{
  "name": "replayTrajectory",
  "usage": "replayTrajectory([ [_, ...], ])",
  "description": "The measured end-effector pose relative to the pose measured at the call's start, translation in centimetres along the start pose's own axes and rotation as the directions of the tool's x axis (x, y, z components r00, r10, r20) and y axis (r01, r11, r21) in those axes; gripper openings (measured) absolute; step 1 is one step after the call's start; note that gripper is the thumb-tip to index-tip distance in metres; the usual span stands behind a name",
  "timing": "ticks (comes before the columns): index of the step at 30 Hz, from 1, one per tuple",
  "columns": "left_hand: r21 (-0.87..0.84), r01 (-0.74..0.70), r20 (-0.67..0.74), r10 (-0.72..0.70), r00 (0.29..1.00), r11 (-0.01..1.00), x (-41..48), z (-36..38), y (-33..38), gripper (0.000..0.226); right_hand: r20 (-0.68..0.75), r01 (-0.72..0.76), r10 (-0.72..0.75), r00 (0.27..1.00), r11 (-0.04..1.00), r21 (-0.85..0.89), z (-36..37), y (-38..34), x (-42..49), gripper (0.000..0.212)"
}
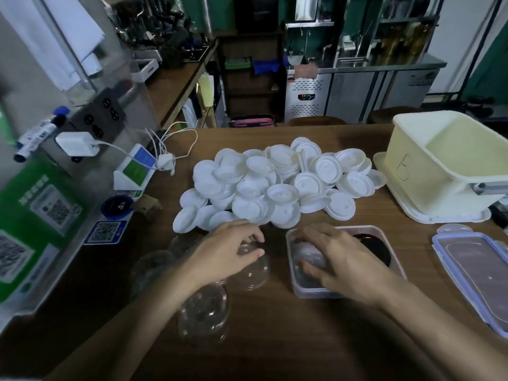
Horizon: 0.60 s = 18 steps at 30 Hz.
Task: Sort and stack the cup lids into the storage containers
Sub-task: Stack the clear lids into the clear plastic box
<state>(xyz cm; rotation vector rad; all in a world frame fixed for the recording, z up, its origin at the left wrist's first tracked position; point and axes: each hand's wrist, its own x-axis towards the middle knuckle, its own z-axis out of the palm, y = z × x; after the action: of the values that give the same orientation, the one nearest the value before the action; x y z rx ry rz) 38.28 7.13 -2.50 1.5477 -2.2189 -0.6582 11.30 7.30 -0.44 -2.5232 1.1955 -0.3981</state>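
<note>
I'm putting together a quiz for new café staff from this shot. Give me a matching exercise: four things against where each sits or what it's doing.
Things:
1. white lid pile
2. cream bin
3. clear box
4. left hand

Places or states:
a. pinches a clear dome lid
b. table centre
c. far right, standing on a cream tray
d. around the right hand, which grips a clear lid stack

Pairs: 1-b; 2-c; 3-d; 4-a
</note>
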Motion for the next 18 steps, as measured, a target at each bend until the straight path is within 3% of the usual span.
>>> replayTrajectory([
  [3, 0.035, 0.047, -0.017, -0.047, 0.999, 0.998, -2.7, -1.7, -3.1, 0.017, 0.004, 0.022, -0.022, 1.0, 1.0, 0.021, 1.8, -2.2, 1.6, 0.044],
  [7, 0.041, 0.068, -0.004, -0.068, 0.998, 0.997, -5.8, -3.1, -5.8, 0.03, 0.058, 0.02, -0.02, 0.998, 1.0, 0.006, 4.4, -4.3, 3.8, 0.047],
  [13, 0.063, 0.01, 0.191, -0.022, 0.981, 0.998, -9.6, -3.3, -7.3, 0.072, 0.149, -0.139, 0.146, 0.978, 0.989, -0.059, 8.4, -6.2, 5.6, 0.073],
  [18, 0.161, -0.113, 0.216, 0.077, 0.973, 0.98, -11.0, -2.6, -8.5, 0.081, 0.162, -0.252, 0.257, 0.953, 0.966, -0.052, 10.6, -7.4, 6.4, 0.077],
])
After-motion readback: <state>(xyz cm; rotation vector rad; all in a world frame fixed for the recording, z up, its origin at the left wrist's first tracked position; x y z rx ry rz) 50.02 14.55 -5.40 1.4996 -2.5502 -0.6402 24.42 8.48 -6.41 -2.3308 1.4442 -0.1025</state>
